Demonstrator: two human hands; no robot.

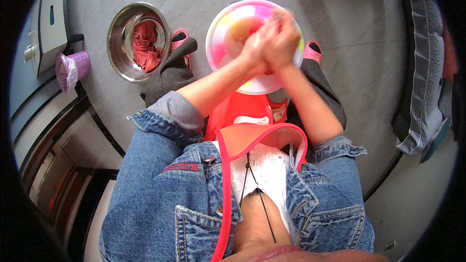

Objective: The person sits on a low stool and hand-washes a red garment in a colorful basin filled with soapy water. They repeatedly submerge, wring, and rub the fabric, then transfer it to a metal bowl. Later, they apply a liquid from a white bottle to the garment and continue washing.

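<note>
A round plastic basin (221,51) in white, pink and yellow stands on the floor between my feet, with what looks like cloudy water inside. Both my hands are together over its right half, blurred by motion. My left hand (257,45) and my right hand (285,40) press against each other, fingers curled. Bits of red cloth (256,27) show beside and below them, so they seem closed on it; most of it is hidden. To the left, a steel basin (115,49) holds crumpled red cloth (143,45).
My pink slippers (179,40) stand on the grey tiled floor (349,25). At the left are a purple waste bin (78,63) with a liner and a white box-shaped item (52,25). Grey quilted padding (424,69) runs along the right side.
</note>
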